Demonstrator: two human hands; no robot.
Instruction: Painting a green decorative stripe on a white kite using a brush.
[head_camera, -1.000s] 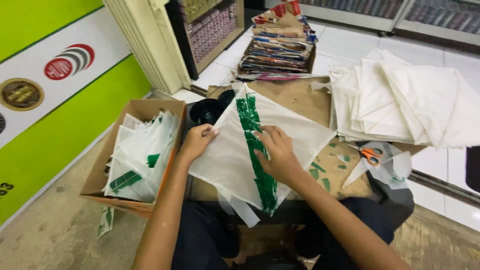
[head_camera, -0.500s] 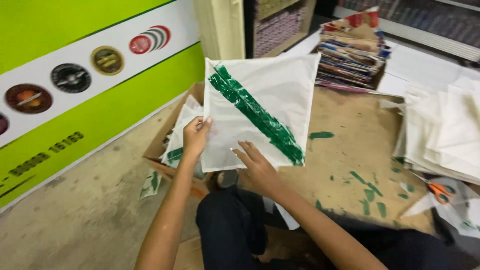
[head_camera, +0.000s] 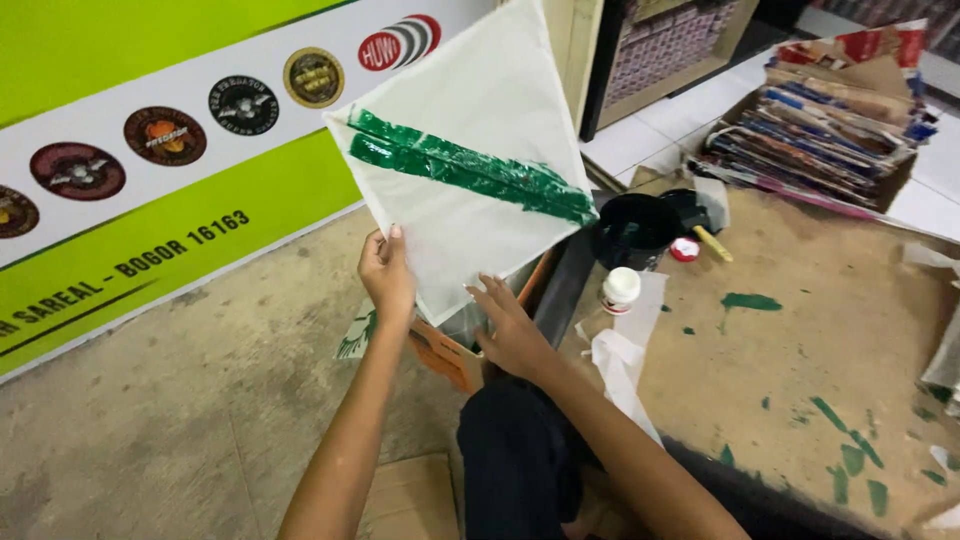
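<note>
I hold up a white square paper sheet (head_camera: 470, 175) with a broad green painted stripe across it. My left hand (head_camera: 386, 272) grips its lower left edge, thumb on the front. My right hand (head_camera: 512, 330) rests with spread fingers against the sheet's lower corner, supporting it from below. The sheet hangs tilted like a diamond above a cardboard box (head_camera: 450, 355), which it mostly hides.
A black pot of green paint (head_camera: 636, 228) and a small white bottle (head_camera: 620, 290) stand on the brown board (head_camera: 830, 330), which has green smears. A box of stacked printed papers (head_camera: 830, 120) sits at the back right. A green and white banner (head_camera: 120, 180) lines the left wall.
The sheet has been lifted off the board and swung left and up over the cardboard box. Both hands moved with it, and the view turned left.
</note>
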